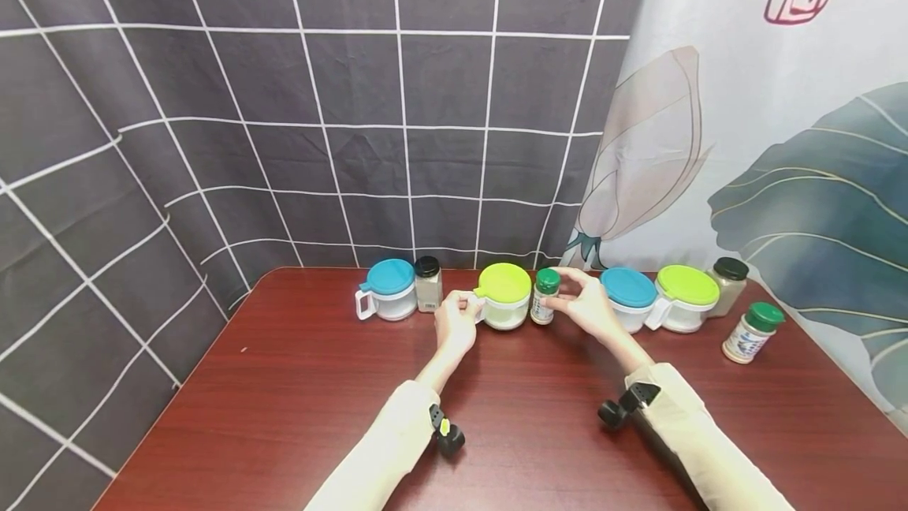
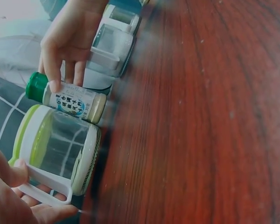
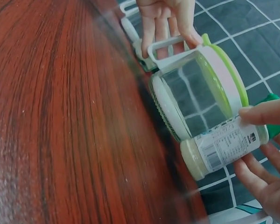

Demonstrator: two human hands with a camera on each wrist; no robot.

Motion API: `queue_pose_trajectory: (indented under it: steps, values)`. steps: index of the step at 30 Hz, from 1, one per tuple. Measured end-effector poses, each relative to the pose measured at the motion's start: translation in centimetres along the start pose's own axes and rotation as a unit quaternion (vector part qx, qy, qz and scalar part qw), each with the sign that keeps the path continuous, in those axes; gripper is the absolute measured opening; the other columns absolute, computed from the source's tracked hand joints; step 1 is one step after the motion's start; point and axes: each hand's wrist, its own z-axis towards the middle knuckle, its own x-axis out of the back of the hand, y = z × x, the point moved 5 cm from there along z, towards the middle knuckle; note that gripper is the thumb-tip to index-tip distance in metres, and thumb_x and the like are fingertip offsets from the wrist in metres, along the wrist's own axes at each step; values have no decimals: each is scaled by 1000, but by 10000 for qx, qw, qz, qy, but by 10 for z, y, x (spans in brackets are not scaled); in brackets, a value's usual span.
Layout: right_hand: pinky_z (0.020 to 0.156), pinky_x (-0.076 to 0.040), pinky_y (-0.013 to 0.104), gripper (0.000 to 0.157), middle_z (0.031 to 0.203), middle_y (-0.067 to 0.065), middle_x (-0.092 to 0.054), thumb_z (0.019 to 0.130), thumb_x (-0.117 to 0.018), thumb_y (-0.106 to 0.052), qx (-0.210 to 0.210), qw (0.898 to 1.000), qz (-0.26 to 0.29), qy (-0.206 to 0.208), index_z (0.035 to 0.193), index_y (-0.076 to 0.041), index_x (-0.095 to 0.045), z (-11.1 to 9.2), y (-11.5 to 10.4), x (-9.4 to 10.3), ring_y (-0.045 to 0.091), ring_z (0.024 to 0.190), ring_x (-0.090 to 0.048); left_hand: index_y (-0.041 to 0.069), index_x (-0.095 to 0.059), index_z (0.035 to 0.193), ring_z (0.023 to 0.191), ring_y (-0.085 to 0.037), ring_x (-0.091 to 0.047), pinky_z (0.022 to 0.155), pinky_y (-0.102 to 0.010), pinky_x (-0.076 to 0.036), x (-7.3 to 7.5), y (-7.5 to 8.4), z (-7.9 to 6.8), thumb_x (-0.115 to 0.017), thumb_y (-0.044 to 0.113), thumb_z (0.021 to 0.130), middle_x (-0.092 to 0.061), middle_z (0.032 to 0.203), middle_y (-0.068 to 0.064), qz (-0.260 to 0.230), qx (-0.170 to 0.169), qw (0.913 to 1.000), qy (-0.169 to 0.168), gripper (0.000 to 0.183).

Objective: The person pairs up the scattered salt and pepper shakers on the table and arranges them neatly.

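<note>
A seasoning jar (image 1: 506,315) with a lime-green lid and a clear body stands upright near the table's back edge. My left hand (image 1: 456,323) pinches its white handle (image 2: 49,179), thumb on one side and fingers on the other. Right beside the jar is a small seasoning shaker (image 1: 542,307) with a green cap and a printed label. The thumb and fingers of my right hand (image 1: 587,303) hold this shaker from its right side. In the right wrist view the shaker (image 3: 228,147) appears to touch or nearly touch the jar's side.
To the left stand a blue-lidded jar (image 1: 393,304) and a black-capped shaker (image 1: 429,290). On the right are another blue-lidded jar (image 1: 627,314), a green-lidded jar (image 1: 684,310), a black-capped shaker (image 1: 725,294) and a green-capped shaker (image 1: 748,337). A tile-patterned curtain (image 1: 355,156) hangs behind the table.
</note>
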Motion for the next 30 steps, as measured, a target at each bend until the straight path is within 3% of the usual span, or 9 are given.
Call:
queue_pose_trajectory:
  steps: [4, 17, 24, 30]
  values:
    - [77, -52, 17, 54, 116, 23, -65, 78, -77, -11, -66, 10000, -51, 29, 128, -1, -57, 1, -2, -1, 35, 102, -67, 2, -68, 92, 86, -32, -67, 80, -44, -50, 2, 1, 2, -70, 15, 84, -72, 87, -17, -48, 12, 10000, 65, 15]
    - [77, -51, 21, 54, 117, 21, -66, 79, -77, -13, -289, 9993, -225, 110, 129, -4, -57, 7, 0, -8, 33, 104, -67, 4, -69, 94, 90, -31, -68, 85, -45, -48, 5, -1, 5, -71, 17, 84, -73, 90, -14, 64, 19, 9998, 203, 17]
    - [73, -48, 15, 52, 116, 21, -67, 79, -74, -9, -317, 9994, -78, 93, 128, -4, -58, 9, 1, -13, 33, 105, -67, 3, -69, 94, 90, -31, -68, 84, -45, -48, 5, -3, 7, -70, 18, 85, -73, 90, -14, 36, -7, 9997, 261, 17]
    - [76, -48, 20, 52, 114, 20, -68, 79, -75, -11, -397, 9989, -222, 101, 127, -4, -58, 8, 5, -15, 31, 103, -67, 3, -69, 94, 89, -31, -68, 84, -45, -49, 2, -7, 7, -70, 17, 86, -73, 89, -15, -13, 28, 9998, 220, 17]
